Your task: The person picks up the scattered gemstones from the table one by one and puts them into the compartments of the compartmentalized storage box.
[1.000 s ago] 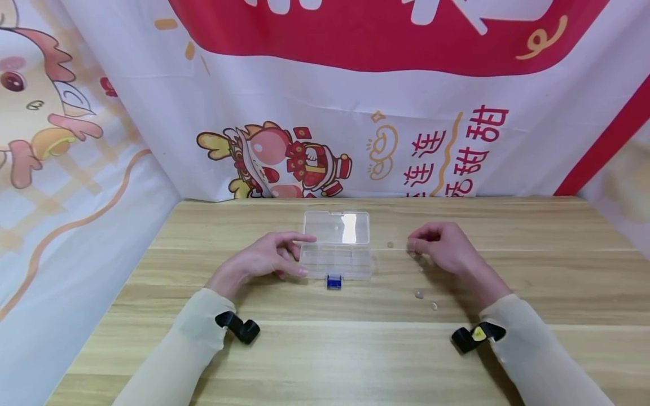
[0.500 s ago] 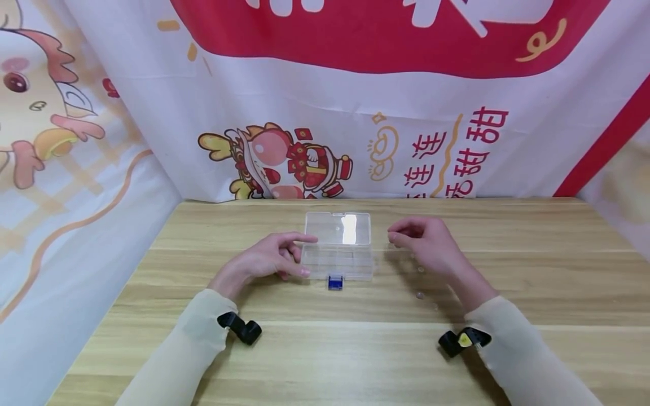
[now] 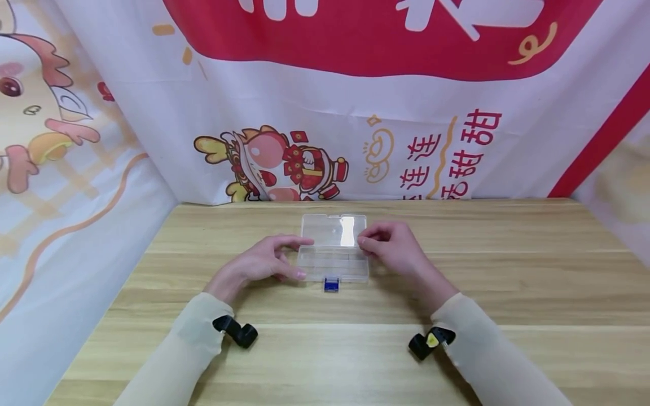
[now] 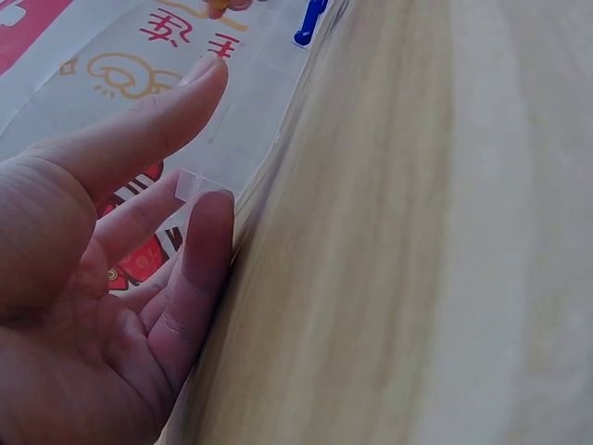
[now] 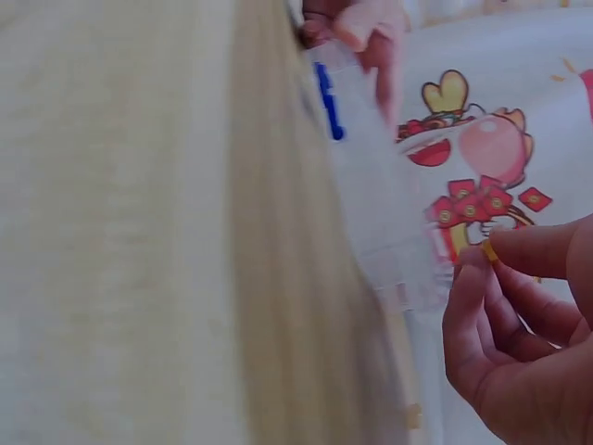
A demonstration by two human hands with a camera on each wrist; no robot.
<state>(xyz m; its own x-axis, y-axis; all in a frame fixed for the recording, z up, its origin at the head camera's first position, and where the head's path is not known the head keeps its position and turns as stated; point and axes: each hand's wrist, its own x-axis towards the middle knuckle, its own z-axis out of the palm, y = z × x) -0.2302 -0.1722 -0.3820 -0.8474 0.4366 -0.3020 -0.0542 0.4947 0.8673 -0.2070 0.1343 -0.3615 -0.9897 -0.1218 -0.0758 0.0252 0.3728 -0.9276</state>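
Right hand point(image 3: 397, 245) pinches a yellow piece point(image 5: 489, 251), mostly hidden, at the clear box's point(image 3: 325, 263) right end.
Left hand point(image 3: 261, 259), loosely spread, seemingly touches its left end.

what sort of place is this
Probably a makeshift filming booth: a wood-grain table, a cartoon-printed cloth hung behind it, and a small black device, likely a camera, at each wrist.

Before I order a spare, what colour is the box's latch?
Blue; the latch shows best in the head view.
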